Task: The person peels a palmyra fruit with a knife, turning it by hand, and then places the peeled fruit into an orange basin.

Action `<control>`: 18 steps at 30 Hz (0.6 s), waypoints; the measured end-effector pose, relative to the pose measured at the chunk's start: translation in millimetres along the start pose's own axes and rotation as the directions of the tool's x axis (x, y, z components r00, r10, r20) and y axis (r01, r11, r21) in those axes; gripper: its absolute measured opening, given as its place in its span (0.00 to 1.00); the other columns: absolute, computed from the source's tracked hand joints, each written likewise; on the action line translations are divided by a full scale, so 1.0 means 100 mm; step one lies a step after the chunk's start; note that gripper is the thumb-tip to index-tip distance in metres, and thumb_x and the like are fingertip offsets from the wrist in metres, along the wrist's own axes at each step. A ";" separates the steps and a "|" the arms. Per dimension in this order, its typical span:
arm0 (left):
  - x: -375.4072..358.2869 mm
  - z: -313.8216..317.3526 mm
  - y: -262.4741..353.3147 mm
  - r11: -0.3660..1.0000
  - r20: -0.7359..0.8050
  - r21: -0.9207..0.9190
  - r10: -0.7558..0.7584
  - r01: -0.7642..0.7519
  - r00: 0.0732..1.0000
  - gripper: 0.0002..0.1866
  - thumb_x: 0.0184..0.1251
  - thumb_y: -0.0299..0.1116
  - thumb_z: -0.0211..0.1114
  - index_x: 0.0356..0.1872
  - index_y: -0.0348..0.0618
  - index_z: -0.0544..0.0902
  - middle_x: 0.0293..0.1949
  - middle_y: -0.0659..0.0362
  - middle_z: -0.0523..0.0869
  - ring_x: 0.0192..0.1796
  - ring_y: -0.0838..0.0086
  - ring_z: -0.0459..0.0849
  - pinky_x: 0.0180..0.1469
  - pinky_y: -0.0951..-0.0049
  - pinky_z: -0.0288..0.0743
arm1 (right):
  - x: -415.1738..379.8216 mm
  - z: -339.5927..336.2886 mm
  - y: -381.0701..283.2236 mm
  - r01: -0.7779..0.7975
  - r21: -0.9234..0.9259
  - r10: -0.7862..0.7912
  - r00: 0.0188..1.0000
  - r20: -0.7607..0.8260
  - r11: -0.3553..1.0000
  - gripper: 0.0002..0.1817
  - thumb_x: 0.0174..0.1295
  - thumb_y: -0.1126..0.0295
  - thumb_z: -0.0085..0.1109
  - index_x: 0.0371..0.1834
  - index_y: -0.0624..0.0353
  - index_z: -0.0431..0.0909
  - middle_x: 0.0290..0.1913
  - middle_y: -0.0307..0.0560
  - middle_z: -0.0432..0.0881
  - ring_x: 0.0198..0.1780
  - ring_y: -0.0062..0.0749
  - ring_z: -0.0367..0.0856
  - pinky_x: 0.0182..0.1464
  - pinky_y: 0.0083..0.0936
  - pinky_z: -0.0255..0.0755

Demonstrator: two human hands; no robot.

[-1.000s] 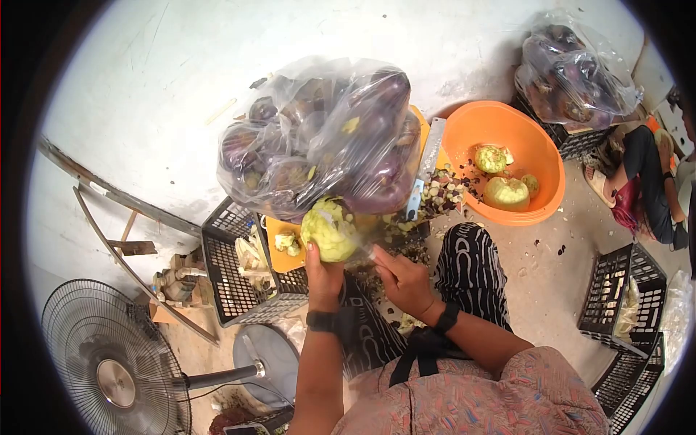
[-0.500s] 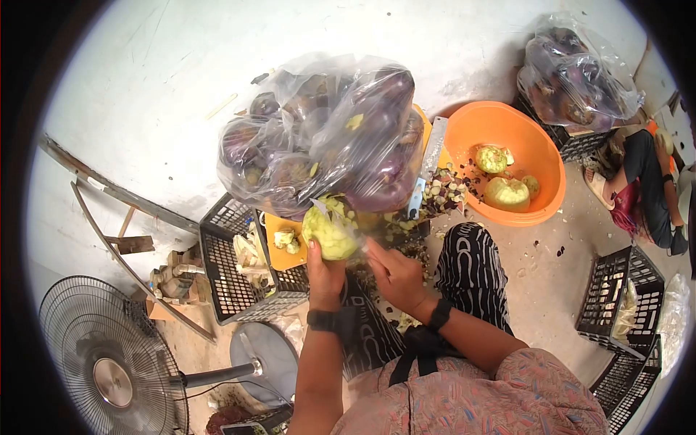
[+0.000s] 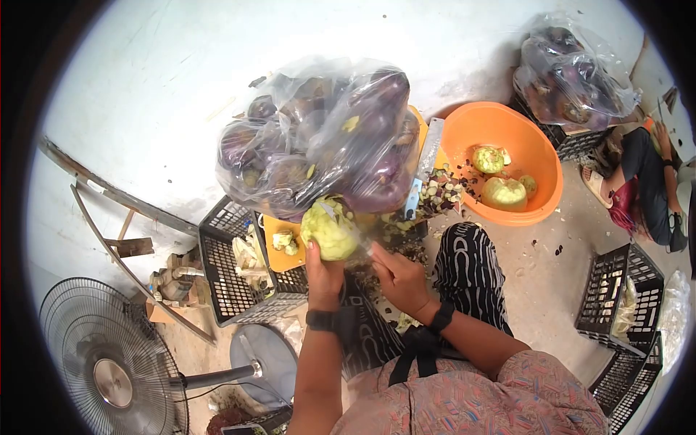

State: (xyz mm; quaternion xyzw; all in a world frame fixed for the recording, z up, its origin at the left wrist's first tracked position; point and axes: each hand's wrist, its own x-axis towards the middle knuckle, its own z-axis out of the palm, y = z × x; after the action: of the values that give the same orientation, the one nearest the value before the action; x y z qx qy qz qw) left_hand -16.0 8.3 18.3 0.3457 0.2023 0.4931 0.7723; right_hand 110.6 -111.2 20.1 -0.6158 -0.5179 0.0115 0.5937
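Observation:
A round, peeled, pale green eggplant point(image 3: 326, 235) rests in my left hand point(image 3: 324, 279), whose fingers curl around its lower side and thumb lies up its front. My right hand point(image 3: 402, 279) is closed on the pale handle of a small knife point(image 3: 360, 241). Its blade reaches over the eggplant's right side and is smeared by motion. Just beyond, a clear plastic bag point(image 3: 312, 138) full of purple eggplants touches or nearly touches the peeled one. A cleaver point(image 3: 431, 148) with a light blue handle lies to the bag's right, beside a heap of dark peel trimmings point(image 3: 440, 192).
Peeled eggplants point(image 3: 505, 193) lie in an orange basin point(image 3: 549, 196) at right. A black crate point(image 3: 217, 268) with scraps stands at left, near a large fan point(image 3: 109, 370). Another eggplant bag point(image 3: 569, 80) is at far right, near another person's leg point(image 3: 641, 188). More black crates point(image 3: 623, 290) stand lower right.
My right hand has shifted slightly right and down with the knife. The eggplant stays in my left hand, almost unmoved. The whole view has shifted a little.

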 end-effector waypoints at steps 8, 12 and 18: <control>0.00 0.04 0.00 0.999 -0.016 -0.046 -0.009 0.008 1.000 0.32 0.77 0.52 0.47 0.72 0.42 0.59 0.70 0.51 0.67 0.71 0.58 0.67 0.72 0.52 0.61 | 0.23 -0.04 -0.06 -0.095 0.041 0.088 0.986 0.139 0.995 0.18 0.62 0.73 0.61 0.56 0.59 0.80 0.36 0.57 0.84 0.33 0.48 0.84 0.35 0.33 0.78; -0.01 0.03 0.00 0.999 0.015 0.034 -0.007 0.007 1.000 0.32 0.77 0.53 0.46 0.72 0.42 0.59 0.70 0.51 0.67 0.71 0.58 0.67 0.72 0.53 0.62 | 0.36 0.16 0.07 -0.033 0.059 0.033 0.999 0.000 0.998 0.18 0.62 0.66 0.61 0.56 0.50 0.81 0.27 0.52 0.81 0.27 0.50 0.80 0.30 0.40 0.75; 0.00 0.07 0.01 1.000 -0.039 -0.004 -0.019 0.019 0.999 0.32 0.78 0.53 0.44 0.72 0.41 0.60 0.70 0.50 0.67 0.71 0.57 0.67 0.71 0.53 0.63 | 0.45 0.26 0.12 -0.033 0.136 0.042 0.997 -0.062 0.990 0.17 0.64 0.66 0.59 0.54 0.56 0.82 0.35 0.57 0.84 0.34 0.51 0.84 0.35 0.37 0.78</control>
State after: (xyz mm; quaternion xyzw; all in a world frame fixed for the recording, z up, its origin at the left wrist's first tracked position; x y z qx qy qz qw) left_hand -12.1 5.7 23.8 0.3327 0.2199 0.4926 0.7735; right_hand 122.5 -60.5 30.7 -0.5838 -0.4847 0.0378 0.6503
